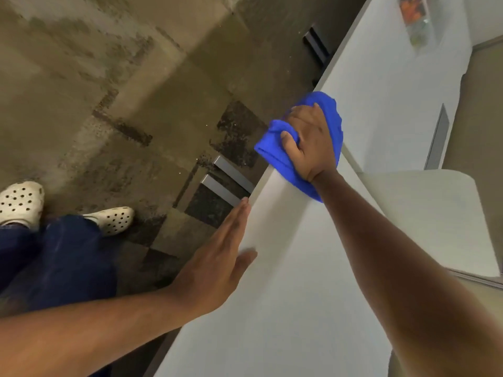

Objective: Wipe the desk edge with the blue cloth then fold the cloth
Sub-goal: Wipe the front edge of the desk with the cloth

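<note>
A bunched blue cloth [275, 152] lies over the left edge of the white desk [313, 268], which runs diagonally from lower middle to upper right. My right hand [309, 140] presses down on the cloth and grips it, thumb hooked over the desk edge. My left hand [217, 257] rests flat with fingers stretched out along the same edge, nearer to me and apart from the cloth. Part of the cloth is hidden under my right palm and wrist.
Metal desk legs [228, 180] show below the edge, with another dark support [317, 46] farther along. A clear packet with orange contents [415, 20] lies on the desk's far end. Patchy brown carpet [109, 91] and my white perforated shoes [114, 219] lie to the left.
</note>
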`<control>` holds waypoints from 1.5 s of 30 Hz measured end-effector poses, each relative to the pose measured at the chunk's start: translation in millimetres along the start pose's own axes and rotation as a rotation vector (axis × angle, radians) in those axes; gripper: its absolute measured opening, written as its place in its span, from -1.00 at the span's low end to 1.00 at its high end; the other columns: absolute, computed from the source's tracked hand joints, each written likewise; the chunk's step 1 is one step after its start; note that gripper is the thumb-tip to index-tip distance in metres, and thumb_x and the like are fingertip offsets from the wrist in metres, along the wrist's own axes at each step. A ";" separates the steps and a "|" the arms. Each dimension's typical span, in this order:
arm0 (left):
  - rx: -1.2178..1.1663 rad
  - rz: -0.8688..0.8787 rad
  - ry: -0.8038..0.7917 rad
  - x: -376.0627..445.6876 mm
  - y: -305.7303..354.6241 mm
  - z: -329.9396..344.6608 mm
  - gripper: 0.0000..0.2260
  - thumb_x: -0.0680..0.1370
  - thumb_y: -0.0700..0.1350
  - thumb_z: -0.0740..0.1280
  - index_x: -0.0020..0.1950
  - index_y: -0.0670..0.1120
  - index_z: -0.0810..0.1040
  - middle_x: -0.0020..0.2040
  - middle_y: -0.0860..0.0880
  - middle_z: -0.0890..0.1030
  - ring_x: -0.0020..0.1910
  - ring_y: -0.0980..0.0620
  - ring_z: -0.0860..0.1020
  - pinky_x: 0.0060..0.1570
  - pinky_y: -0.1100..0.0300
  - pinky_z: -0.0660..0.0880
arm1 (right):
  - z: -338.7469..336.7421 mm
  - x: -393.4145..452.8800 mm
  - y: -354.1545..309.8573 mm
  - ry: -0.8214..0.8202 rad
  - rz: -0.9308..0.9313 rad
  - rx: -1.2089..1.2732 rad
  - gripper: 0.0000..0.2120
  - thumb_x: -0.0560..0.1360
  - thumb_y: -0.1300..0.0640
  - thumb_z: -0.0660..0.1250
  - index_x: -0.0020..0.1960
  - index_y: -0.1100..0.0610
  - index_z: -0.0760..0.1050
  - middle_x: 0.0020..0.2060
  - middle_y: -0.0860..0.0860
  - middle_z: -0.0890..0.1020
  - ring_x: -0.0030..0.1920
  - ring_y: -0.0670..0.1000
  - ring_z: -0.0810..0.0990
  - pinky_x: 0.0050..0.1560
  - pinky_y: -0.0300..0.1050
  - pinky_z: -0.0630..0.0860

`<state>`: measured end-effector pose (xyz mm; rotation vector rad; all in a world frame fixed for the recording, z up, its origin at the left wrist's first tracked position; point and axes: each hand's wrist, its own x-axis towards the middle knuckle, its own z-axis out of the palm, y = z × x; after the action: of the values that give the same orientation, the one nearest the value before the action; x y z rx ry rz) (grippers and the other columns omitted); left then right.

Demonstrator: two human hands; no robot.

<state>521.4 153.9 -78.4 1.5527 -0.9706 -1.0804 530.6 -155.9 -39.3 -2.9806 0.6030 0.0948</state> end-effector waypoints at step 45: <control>-0.003 -0.025 0.038 1.1 -9.7 7.4 -0.31 0.70 0.24 0.12 0.70 0.23 -0.22 0.70 0.35 -0.15 0.65 0.37 -0.08 0.48 0.43 -0.03 | 5.6 10.5 5.8 0.087 -0.016 -0.010 -0.57 0.59 -0.07 0.11 -0.17 0.20 0.59 -0.22 0.10 0.64 -0.14 0.15 0.57 0.15 0.06 0.45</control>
<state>515.4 152.9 -89.0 1.5808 -0.9261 -1.0658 537.8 -164.7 -46.2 -3.0118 0.5888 -0.0339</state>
